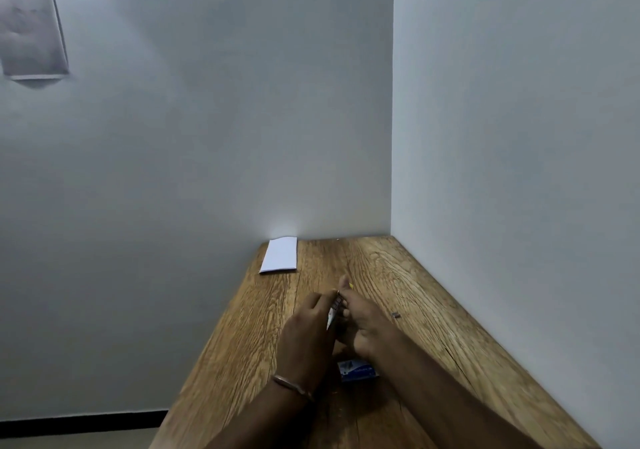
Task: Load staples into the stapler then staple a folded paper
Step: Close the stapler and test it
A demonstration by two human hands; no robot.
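My left hand and my right hand meet over the middle of the wooden table. Both close around a small stapler, of which only a thin dark and white strip shows between the fingers. A yellow tip pokes out above my right fingers. The blue and white staple box lies on the table just under my right wrist. A small dark strip, perhaps staples, lies to the right of my right hand. The folded white paper rests at the far left corner against the wall.
White walls close the table in at the back and along the right side. The table's left edge drops to the floor. A blurred grey shape hangs on the wall at upper left.
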